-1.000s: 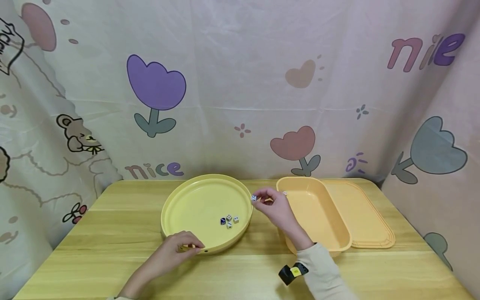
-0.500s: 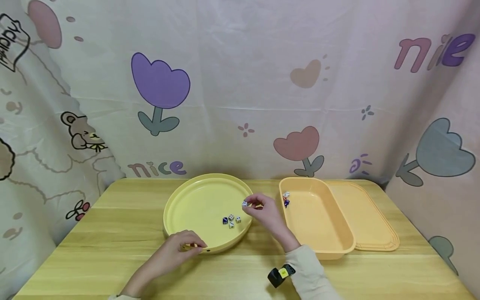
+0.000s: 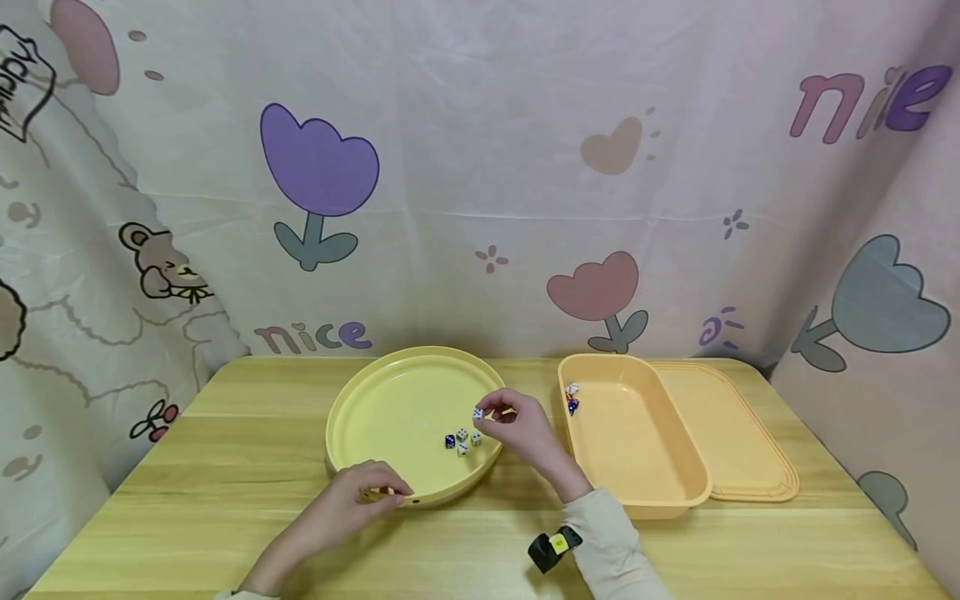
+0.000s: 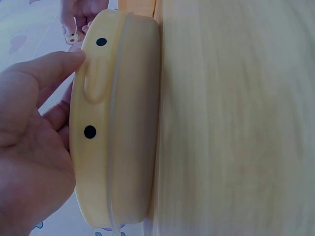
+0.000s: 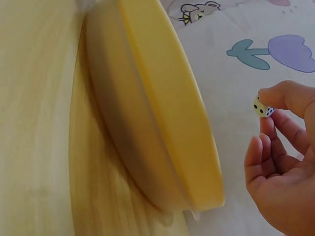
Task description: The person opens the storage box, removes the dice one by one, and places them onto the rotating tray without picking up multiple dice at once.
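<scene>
My right hand point(image 3: 528, 433) pinches a white die point(image 3: 477, 413) between thumb and fingertips, above the right part of a round yellow tray point(image 3: 390, 408). In the right wrist view the die point(image 5: 263, 107) shows black pips. On the tray floor just below sit several dice: a dark blue die point(image 3: 450, 442) beside a cluster of white dice point(image 3: 462, 435). My left hand point(image 3: 352, 504) grips the tray's near rim. In the left wrist view its thumb point(image 4: 64, 64) lies on the outer wall point(image 4: 93, 162), with the fingers behind the rim.
Right of the tray stands an orange rectangular bin point(image 3: 637, 442). Several small dice point(image 3: 573, 402), white, red and dark blue, lie at its left wall. A flat orange lid point(image 3: 723, 425) lies beside the bin on the wooden table point(image 3: 247, 425). A printed curtain point(image 3: 450, 167) hangs behind.
My right hand has moved left with the white die, from beside the tray's right rim to above the tray floor. My left hand stays on the near rim.
</scene>
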Demonstrator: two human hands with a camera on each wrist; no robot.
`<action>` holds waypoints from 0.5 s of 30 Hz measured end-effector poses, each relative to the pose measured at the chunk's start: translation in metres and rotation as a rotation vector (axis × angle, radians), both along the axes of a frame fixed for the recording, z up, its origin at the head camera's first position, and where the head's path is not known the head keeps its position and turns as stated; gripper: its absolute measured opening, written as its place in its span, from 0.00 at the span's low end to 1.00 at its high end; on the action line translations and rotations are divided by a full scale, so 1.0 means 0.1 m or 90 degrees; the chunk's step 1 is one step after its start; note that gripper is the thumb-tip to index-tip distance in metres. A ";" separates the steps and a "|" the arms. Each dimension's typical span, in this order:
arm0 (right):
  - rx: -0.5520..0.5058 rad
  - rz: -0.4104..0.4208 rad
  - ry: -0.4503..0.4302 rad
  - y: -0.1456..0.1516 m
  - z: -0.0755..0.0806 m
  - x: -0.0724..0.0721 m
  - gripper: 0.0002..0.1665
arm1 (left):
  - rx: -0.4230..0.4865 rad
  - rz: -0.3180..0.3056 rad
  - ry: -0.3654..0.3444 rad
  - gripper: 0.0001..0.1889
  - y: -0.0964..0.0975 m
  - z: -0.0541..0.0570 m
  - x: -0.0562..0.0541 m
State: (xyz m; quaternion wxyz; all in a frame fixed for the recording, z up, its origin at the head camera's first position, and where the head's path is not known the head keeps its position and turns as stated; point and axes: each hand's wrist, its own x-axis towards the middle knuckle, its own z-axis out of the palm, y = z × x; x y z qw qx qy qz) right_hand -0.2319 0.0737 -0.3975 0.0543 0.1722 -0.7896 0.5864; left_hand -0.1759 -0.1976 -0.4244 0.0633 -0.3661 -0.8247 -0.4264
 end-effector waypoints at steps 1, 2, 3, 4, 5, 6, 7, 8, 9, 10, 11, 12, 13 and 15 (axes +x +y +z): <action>0.001 0.000 -0.001 0.00 0.00 0.00 0.09 | 0.000 0.001 -0.001 0.06 0.00 0.00 0.00; 0.002 0.000 -0.001 0.00 0.00 0.00 0.08 | -0.001 0.001 -0.002 0.06 0.00 0.00 0.00; 0.004 -0.001 -0.002 0.01 0.00 0.00 0.08 | -0.001 0.002 -0.002 0.06 0.00 0.00 0.00; 0.005 -0.002 -0.003 0.01 0.00 0.00 0.08 | -0.002 0.002 -0.001 0.06 0.00 0.00 0.00; 0.006 -0.001 -0.004 0.01 -0.01 0.00 0.08 | -0.002 0.003 -0.001 0.06 0.00 0.00 0.01; 0.007 -0.001 -0.005 0.01 -0.01 0.00 0.08 | -0.002 0.004 -0.001 0.06 -0.01 0.00 0.01; 0.008 0.001 -0.007 0.01 -0.01 0.00 0.08 | -0.002 0.004 -0.002 0.06 -0.01 0.00 0.01; 0.009 0.002 -0.009 0.01 -0.01 0.00 0.08 | -0.003 0.005 -0.002 0.06 -0.01 0.00 0.01; 0.010 0.005 -0.011 0.01 -0.01 0.00 0.09 | -0.003 0.005 -0.003 0.06 -0.01 0.00 0.01; 0.012 0.009 -0.012 0.02 -0.01 0.00 0.09 | -0.003 0.005 -0.005 0.06 -0.01 0.00 0.01; 0.015 0.011 -0.012 0.02 -0.02 0.00 0.10 | -0.003 0.004 -0.006 0.07 0.00 0.00 0.01; 0.019 0.013 -0.011 0.02 -0.02 0.01 0.11 | -0.003 0.004 -0.007 0.07 0.00 0.01 0.01; 0.024 0.013 -0.008 0.01 -0.02 0.00 0.12 | -0.004 0.004 -0.008 0.08 0.00 0.01 0.01; 0.033 0.009 0.001 0.01 -0.03 0.00 0.12 | -0.004 0.004 -0.011 0.08 0.00 0.01 0.01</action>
